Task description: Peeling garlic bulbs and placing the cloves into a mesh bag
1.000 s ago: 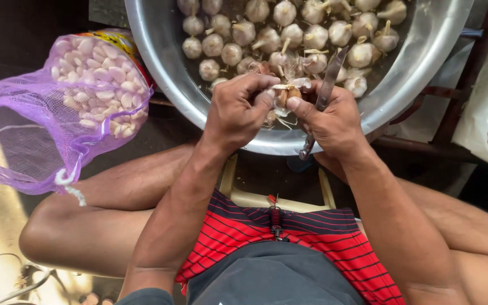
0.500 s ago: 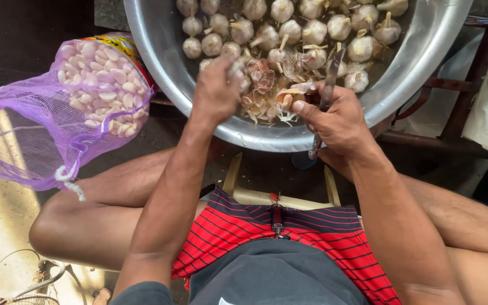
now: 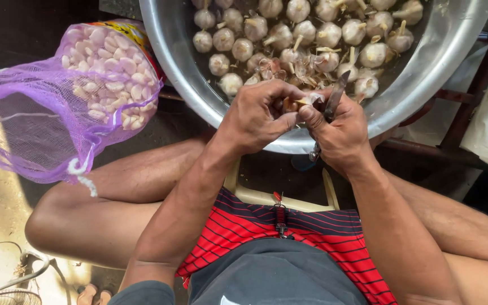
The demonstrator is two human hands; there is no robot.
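Left hand (image 3: 258,116) pinching a garlic clove (image 3: 299,103) over the basin's (image 3: 176,68) near rim, right hand (image 3: 340,133) gripping the knife (image 3: 334,99) and peeling; mesh bag (image 3: 80,85) partly filled, many bulbs (image 3: 297,34) remaining.

Food-prep yard: garlic basin (image 3: 170,51), mesh sack (image 3: 40,130).

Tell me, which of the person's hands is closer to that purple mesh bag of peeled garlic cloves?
Left. The left hand is over the near rim of the metal basin, to the right of the purple mesh bag but apart from it. The right hand, holding a knife, is farther right still.
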